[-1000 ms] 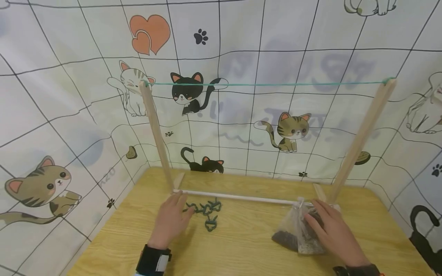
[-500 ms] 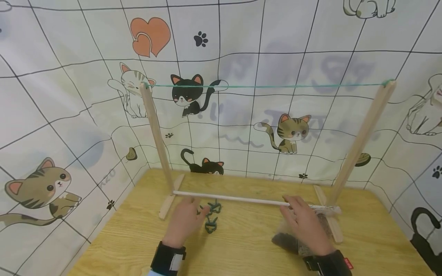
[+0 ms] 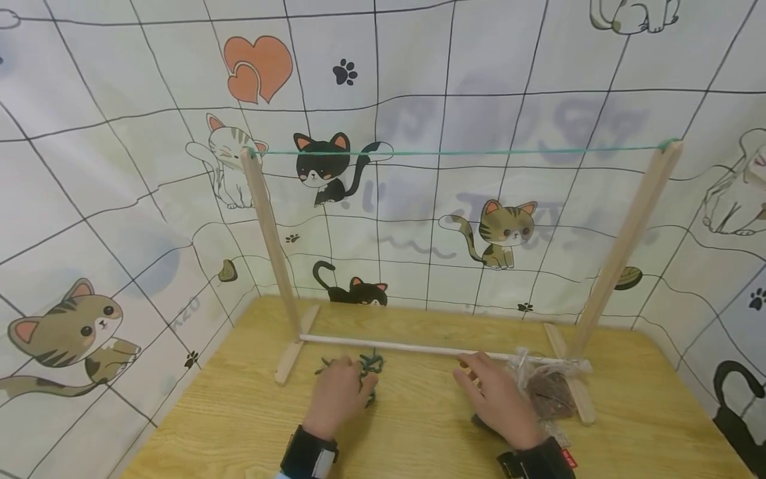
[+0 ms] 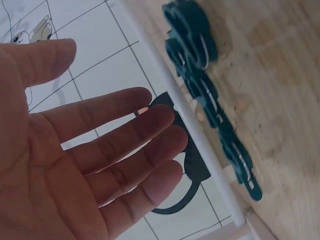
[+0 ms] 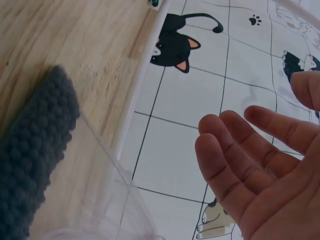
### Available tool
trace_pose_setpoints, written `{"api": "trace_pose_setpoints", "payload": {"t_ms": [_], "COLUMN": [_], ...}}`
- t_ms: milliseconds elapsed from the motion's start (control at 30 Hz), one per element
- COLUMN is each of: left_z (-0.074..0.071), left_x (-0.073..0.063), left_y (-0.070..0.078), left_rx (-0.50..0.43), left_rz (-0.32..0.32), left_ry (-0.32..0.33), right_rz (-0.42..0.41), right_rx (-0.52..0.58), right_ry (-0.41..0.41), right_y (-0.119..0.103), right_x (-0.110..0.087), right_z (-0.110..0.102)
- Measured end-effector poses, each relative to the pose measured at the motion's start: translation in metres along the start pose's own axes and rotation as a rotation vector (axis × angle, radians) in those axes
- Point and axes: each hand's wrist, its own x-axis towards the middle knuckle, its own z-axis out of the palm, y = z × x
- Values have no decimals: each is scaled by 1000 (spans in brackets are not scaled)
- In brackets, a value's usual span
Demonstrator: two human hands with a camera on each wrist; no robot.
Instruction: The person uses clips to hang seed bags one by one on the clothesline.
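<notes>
In the head view my left hand (image 3: 338, 392) hovers over several dark green plastic clips (image 3: 372, 363) on the table, partly covering them. The left wrist view shows its fingers relaxed with nothing in the palm, and the row of clips (image 4: 212, 102) beyond the fingertips. My right hand (image 3: 499, 402), fingers loosely bent and holding nothing, is left of a clear plastic bag with brown contents (image 3: 550, 396). It mostly hides a second bag, whose dark round beads (image 5: 40, 150) show in the right wrist view.
Behind both hands a white rod (image 3: 413, 346) joins two wooden posts, left (image 3: 272, 246) and right (image 3: 631, 246), on wooden feet. A green string (image 3: 467, 152) stretches between their tops. A cat-print cloth (image 3: 407, 199) surrounds the wooden table (image 3: 431, 432).
My left hand has moved right, from beside the clips to over them. The right hand has left the clear bag it was touching and shifted left.
</notes>
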Motion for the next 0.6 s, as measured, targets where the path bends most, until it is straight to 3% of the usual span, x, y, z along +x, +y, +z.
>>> {"api": "trace_pose_setpoints", "payload": {"t_ms": [100, 333, 600], "left_z": [3, 14, 23], "left_x": [-1, -2, -4], "left_y": [4, 8, 8], "left_rx": [-4, 71, 125], "left_rz": [-12, -39, -16], "left_ry": [-4, -78, -68], "right_rz": [-9, 4, -4], "right_rx": [36, 77, 84], "right_ry": [-22, -73, -106], "right_y": [-3, -12, -19], "right_x": [0, -2, -4], "right_z": [5, 13, 17]}}
